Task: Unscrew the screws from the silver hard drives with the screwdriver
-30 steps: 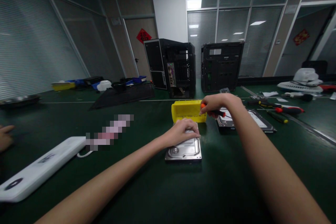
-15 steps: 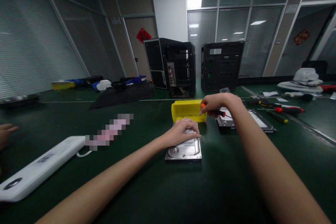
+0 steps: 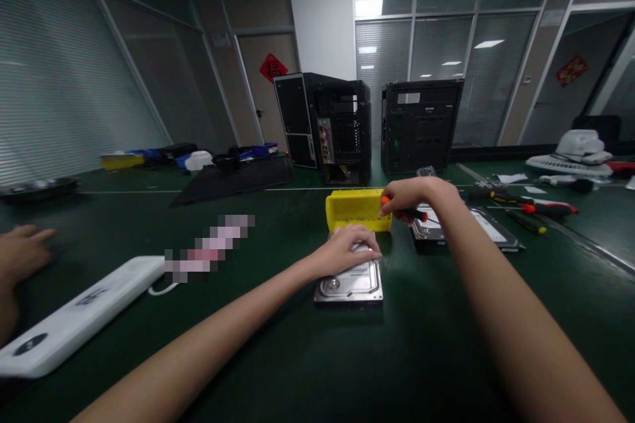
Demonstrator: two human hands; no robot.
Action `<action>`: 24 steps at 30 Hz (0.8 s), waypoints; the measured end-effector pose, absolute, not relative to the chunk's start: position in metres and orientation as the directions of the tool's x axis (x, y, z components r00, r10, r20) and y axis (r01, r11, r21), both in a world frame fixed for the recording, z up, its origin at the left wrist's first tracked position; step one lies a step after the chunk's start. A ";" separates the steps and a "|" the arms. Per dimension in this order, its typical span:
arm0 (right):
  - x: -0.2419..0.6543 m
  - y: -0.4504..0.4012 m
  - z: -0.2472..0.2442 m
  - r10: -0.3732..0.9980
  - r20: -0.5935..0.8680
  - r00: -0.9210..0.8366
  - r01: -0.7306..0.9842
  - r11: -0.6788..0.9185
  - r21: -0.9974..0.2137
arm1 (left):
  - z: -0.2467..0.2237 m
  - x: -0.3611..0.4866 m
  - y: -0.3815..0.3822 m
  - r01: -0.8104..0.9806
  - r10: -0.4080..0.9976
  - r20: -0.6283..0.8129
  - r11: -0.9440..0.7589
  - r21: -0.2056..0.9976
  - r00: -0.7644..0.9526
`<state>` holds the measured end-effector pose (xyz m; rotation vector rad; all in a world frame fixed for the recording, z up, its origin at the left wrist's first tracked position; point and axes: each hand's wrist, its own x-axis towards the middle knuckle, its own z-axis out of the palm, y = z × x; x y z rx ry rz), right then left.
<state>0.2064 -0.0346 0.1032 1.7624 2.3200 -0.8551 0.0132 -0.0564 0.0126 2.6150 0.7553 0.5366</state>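
A silver hard drive lies flat on the dark green table in front of me. My left hand covers its upper part, with the fingers bent over and gripping it at the right edge. In my right hand is a screwdriver with an orange and black handle, its shaft pointing right. That hand is at the right rim of a yellow bin, just behind the drive; the fingertips are partly hidden. A second hard drive lies to the right, partly behind my right forearm.
Two black computer cases stand at the back. Pliers and other tools lie at the right. A white power strip is at the left, near another person's hand. A black mat lies behind.
The other person's hand at the left edge has come further into view. My own hands, the hard drive and the screwdriver hold nearly the same places.
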 end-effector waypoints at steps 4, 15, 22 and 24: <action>0.207 -0.035 0.104 0.854 -0.409 -0.321 0.914 0.167 -0.369 | 0.014 0.014 -0.058 0.428 0.568 0.260 -0.789 0.441 0.780; 0.211 -0.036 0.104 0.859 -0.349 -0.374 0.877 0.205 -0.433 | 0.011 0.015 -0.059 0.425 0.572 0.279 -0.789 0.444 0.771; 0.234 -0.044 0.124 0.880 0.162 -0.447 0.588 0.425 -0.688 | 0.013 0.010 -0.064 0.448 0.567 0.269 -0.802 0.395 0.778; 0.236 -0.050 0.131 0.878 0.202 -0.434 0.587 0.446 -0.676 | 0.015 0.009 -0.066 0.456 0.552 0.238 -0.815 0.358 0.799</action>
